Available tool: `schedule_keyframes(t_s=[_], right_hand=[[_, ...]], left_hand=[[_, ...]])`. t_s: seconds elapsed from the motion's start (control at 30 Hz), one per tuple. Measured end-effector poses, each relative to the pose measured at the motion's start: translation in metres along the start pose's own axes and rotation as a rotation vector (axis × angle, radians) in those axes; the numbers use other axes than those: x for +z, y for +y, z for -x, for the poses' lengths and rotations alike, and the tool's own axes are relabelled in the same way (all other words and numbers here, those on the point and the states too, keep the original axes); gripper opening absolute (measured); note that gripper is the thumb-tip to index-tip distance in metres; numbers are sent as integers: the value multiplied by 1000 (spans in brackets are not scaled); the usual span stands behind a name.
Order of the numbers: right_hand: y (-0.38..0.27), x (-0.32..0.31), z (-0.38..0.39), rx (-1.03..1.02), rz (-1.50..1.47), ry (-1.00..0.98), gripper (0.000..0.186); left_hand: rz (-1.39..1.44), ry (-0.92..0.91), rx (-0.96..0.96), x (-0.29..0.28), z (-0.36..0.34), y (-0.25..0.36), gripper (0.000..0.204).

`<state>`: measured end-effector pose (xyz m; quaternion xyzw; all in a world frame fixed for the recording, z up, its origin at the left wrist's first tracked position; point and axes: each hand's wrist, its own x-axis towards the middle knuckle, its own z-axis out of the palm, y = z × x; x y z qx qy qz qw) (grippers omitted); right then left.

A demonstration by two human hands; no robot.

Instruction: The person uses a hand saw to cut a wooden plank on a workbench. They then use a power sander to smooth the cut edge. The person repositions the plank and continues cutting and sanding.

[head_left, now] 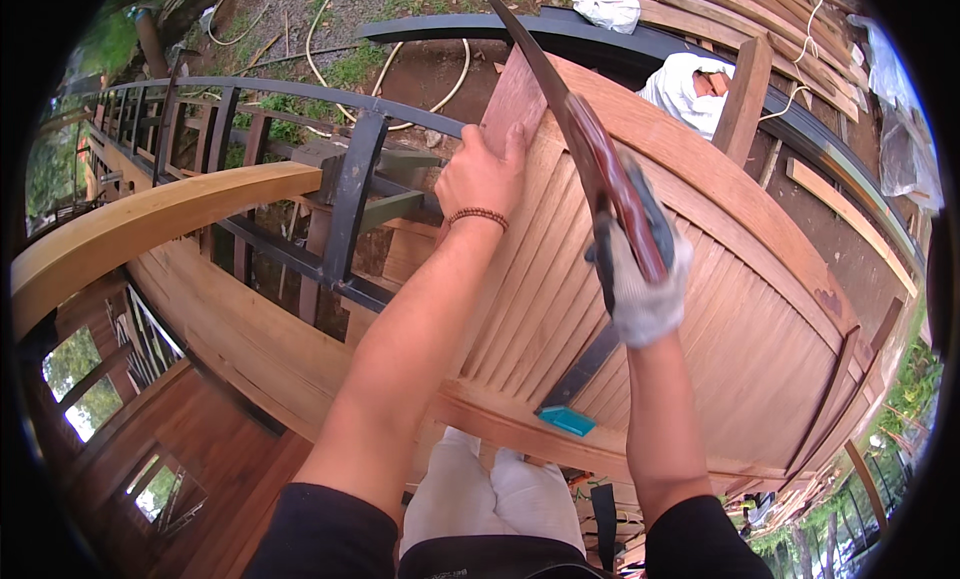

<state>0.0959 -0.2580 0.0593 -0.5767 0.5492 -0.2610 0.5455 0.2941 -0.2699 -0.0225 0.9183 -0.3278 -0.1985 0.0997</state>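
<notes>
A gray-and-white work glove covers my right hand (pixel 645 264), which grips a long blade with a glossy red-brown wooden handle (pixel 625 194), like a machete. Its dark blade (pixel 528 49) points up and left, crossing the right edge of a short reddish board (pixel 515 104). Whether the edge touches the wood I cannot tell. My bare left hand (pixel 483 179), with a beaded bracelet at the wrist, pinches the board's lower end, thumb on its face. Both hands are above a slatted wooden panel (pixel 690 309) with a curved frame.
A dark strip with a teal end (pixel 567 420) lies on the panel near me. Left are a black metal railing (pixel 355 194) and a thick curved timber (pixel 170 214). Beyond lie a white sack (pixel 685 94), stacked planks (pixel 760 39), a post (pixel 745 99) and hoses on the ground.
</notes>
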Motion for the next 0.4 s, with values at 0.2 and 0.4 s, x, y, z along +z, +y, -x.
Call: schedule_keyframes(t_s=[0.2,0.4], right_hand=[[6,-2,26,-174,150,63,39],[17,-18,23,-233,167,8,56]], left_hand=[[18,32,23,-1,-6,4,64],[13,27,17,-2,0,3,64]])
